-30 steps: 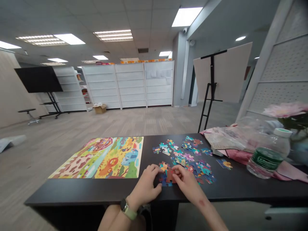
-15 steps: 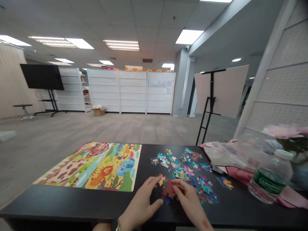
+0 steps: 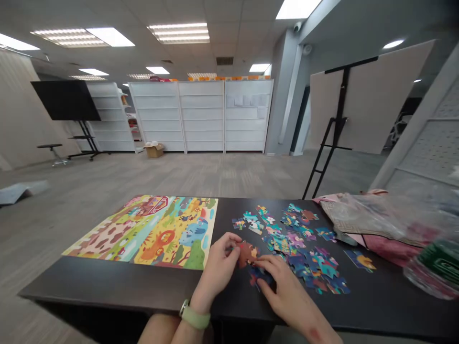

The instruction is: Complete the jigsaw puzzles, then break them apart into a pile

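Note:
An assembled jigsaw puzzle (image 3: 154,231) with colourful cartoon animals lies flat on the black table, left of my hands. My left hand (image 3: 218,267), with a green-strapped watch on its wrist, has its fingertips pinched on a brown jigsaw piece (image 3: 246,253). Just below that piece, my right hand (image 3: 283,282) curves over dark blue jigsaw pieces (image 3: 258,276), partly hiding them. Several loose multicoloured pieces (image 3: 304,258) spread to the right of my hands. A lone piece with a yellow patch (image 3: 360,261) lies further right.
A crumpled patterned cloth and clear plastic (image 3: 366,220) lie at the table's right side, with a water bottle (image 3: 435,267) cut off at the frame edge. The near table edge (image 3: 107,282) runs just below the puzzle. Carpeted floor and white shelves lie beyond.
The view has swung, pushing the bottle toward the right edge. The brown piece now sits higher, apart from the blue pieces, and my hands have spread slightly.

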Demonstrator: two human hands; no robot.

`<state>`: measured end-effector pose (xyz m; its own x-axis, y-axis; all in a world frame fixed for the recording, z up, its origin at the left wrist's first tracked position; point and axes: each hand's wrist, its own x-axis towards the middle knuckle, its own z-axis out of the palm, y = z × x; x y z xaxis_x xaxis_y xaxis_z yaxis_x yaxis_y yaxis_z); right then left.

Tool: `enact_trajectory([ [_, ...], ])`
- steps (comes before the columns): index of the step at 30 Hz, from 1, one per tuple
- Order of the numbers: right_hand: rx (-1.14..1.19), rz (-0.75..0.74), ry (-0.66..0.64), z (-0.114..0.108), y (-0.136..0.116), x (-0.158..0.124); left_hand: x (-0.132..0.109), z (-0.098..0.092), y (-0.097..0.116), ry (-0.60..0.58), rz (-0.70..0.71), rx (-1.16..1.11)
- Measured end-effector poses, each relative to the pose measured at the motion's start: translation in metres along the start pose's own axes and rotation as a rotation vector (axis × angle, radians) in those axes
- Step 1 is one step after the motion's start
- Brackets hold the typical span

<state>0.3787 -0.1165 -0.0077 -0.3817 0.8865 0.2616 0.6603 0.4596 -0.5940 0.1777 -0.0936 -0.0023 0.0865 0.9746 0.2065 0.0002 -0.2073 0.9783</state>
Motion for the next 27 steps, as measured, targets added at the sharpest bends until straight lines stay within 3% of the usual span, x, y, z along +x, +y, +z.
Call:
enact_trajectory([
  [7, -0.052, 0.042, -0.02, 0.008, 0.025, -0.015, -0.004, -0.005, 0.001, 0.255, -0.026, -0.024],
  [9, -0.055, 0.042, 0.015, 0.009, 0.035, -0.019, -0.002, -0.005, 0.0, 0.28, -0.033, -0.072],
  [13, -0.152, 0.025, 0.104, 0.007, 0.039, -0.015, -0.003, -0.002, -0.005, 0.263, -0.062, -0.113],
  [18, -0.196, 0.033, 0.25, 0.003, 0.021, 0.007, -0.007, -0.003, -0.007, 0.212, -0.059, 0.043],
  [22, -0.211, 0.083, 0.174, 0.02, 0.016, 0.024, -0.011, -0.007, -0.004, 0.1, -0.065, 0.23],
  [27, -0.152, 0.102, 0.15, 0.036, 0.017, 0.03, -0.014, -0.008, -0.006, 0.057, -0.078, 0.056],
])
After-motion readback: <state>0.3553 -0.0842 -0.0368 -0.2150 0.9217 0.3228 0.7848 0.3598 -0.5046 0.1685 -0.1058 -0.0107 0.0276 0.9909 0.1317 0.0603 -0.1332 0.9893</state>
